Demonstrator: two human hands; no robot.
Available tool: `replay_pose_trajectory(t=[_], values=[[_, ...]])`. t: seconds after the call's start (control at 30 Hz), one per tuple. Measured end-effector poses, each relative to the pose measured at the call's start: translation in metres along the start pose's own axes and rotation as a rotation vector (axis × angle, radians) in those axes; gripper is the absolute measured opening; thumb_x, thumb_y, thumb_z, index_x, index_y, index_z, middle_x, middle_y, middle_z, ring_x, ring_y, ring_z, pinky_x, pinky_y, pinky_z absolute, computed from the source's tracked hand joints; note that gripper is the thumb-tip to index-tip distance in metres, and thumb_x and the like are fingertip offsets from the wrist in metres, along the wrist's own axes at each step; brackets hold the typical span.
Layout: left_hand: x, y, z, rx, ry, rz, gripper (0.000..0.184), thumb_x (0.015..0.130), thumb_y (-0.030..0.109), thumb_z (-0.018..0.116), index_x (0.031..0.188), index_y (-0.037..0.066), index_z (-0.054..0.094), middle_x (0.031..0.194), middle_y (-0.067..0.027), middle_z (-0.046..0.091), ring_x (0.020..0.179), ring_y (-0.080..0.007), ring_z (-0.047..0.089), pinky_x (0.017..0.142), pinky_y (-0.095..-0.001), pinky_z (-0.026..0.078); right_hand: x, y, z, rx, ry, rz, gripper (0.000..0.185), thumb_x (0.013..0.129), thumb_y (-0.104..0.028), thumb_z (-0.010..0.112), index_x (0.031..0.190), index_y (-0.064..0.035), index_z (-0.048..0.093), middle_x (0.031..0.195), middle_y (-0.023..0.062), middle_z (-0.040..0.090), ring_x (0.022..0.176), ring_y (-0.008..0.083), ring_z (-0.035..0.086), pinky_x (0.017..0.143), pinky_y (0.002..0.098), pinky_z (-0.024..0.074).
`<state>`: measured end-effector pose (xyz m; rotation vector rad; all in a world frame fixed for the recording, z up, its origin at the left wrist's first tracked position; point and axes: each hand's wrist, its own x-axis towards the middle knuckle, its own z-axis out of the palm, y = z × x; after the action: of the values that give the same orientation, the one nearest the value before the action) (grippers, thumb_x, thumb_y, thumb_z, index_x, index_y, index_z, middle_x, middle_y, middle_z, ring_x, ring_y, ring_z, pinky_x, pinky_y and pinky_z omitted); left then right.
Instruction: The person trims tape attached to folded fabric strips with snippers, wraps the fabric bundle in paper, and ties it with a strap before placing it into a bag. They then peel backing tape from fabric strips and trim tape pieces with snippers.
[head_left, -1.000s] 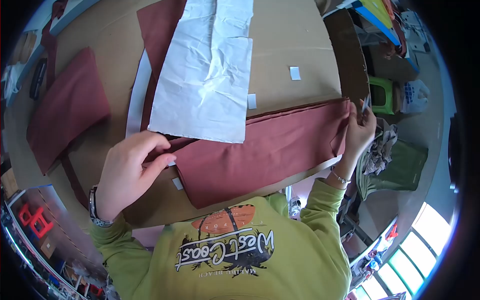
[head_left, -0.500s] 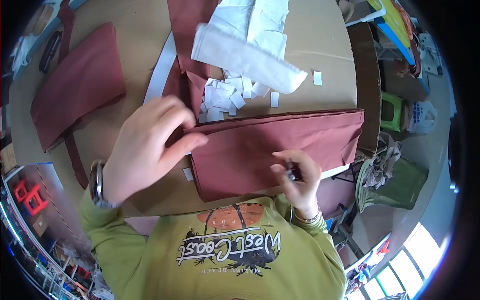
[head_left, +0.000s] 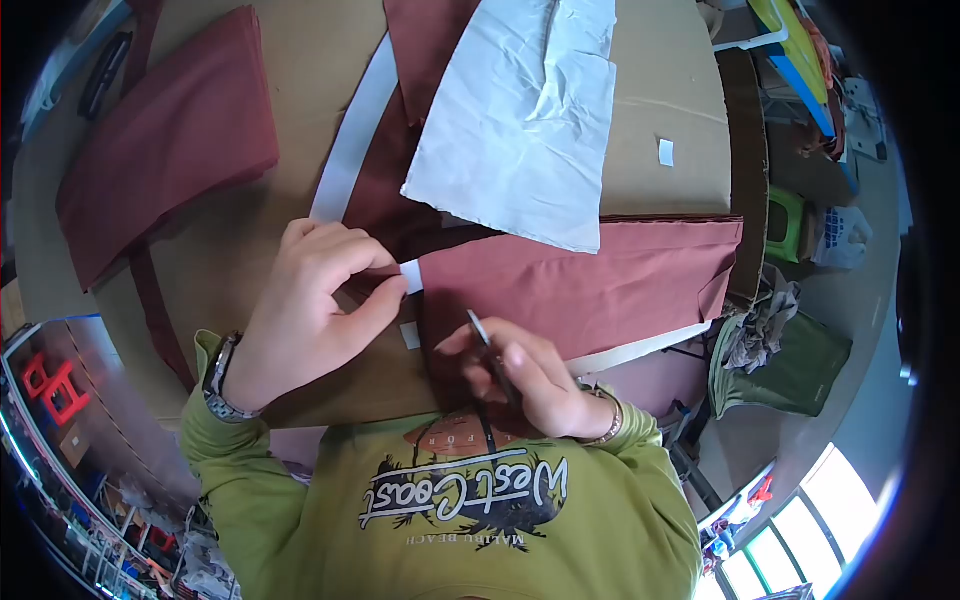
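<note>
My left hand (head_left: 335, 295) is closed in a pinch, with thumb and forefinger at the left edge of a folded maroon cloth (head_left: 600, 290). At those fingertips is a small white slip (head_left: 412, 277), which they appear to grip. My right hand (head_left: 525, 375) is wrapped round a slim tool (head_left: 482, 330) with a silver tip and a dark body; its exact kind is not clear. That tip points up over the cloth's lower left part. Another white slip (head_left: 410, 335) lies below my left fingertips. A creased white sheet (head_left: 520, 130) overlaps the cloth's upper edge.
Further maroon cloth (head_left: 175, 140) lies at the left, near a dark slim object (head_left: 104, 75). A long white strip (head_left: 355, 140) runs beside more maroon cloth. One white slip (head_left: 666, 152) rests on the cardboard (head_left: 670, 100). A green stool (head_left: 787, 225) stands to the right.
The white sheet has come down flat over the pile of slips, now hidden. My left fingers have closed at the cloth's edge. My right hand has moved left and turned the tool upward.
</note>
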<state>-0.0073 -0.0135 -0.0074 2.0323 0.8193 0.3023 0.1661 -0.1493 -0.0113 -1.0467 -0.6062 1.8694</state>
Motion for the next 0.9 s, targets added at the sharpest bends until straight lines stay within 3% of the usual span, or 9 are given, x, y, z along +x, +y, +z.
replay_pose_trajectory(t=[0.03,0.2,0.53,0.9], values=[[0.0,0.0,0.0,-0.027,-0.009,-0.017,0.005,0.069,0.005,0.06,0.071,0.005,0.055,0.065,-0.0003,0.053,0.065,-0.0148,0.046,0.077,-0.0283,0.032,0.001,0.004,0.003,0.15,-0.037,0.111,0.033,0.095,-0.023,0.034,0.11,0.0046,0.046,0.068,0.0028,0.046,0.058,0.0081,0.04,0.054,0.0187,0.0356],[0.0,-0.006,0.008,-0.071,0.073,-0.007,0.004,0.07,0.006,0.059,0.071,0.006,0.056,0.064,0.0005,0.053,0.066,-0.0138,0.046,0.083,-0.0311,0.03,0.007,0.019,0.013,0.208,-0.028,0.169,0.038,0.097,-0.027,0.026,0.11,0.0022,0.045,0.064,0.0005,0.039,0.053,0.0071,0.031,0.049,0.0175,0.0304],[-0.006,0.002,0.015,-0.073,0.057,0.018,0.004,0.072,0.01,0.058,0.07,0.007,0.057,0.065,0.0002,0.054,0.074,-0.0148,0.047,0.096,-0.0417,0.021,0.018,0.02,0.019,0.271,0.058,0.096,0.036,0.097,-0.029,0.029,0.106,0.0008,0.046,0.064,0.001,0.039,0.051,0.0071,0.03,0.046,0.0162,0.0281],[-0.006,0.005,0.014,-0.103,0.058,0.015,0.005,0.073,0.011,0.058,0.071,0.007,0.057,0.064,0.0003,0.054,0.079,-0.0163,0.046,0.095,-0.0468,0.017,0.02,0.027,0.018,0.238,0.063,0.006,0.029,0.096,-0.026,0.032,0.097,-0.0008,0.047,0.06,0.0,0.037,0.05,0.0066,0.028,0.045,0.017,0.0266]])
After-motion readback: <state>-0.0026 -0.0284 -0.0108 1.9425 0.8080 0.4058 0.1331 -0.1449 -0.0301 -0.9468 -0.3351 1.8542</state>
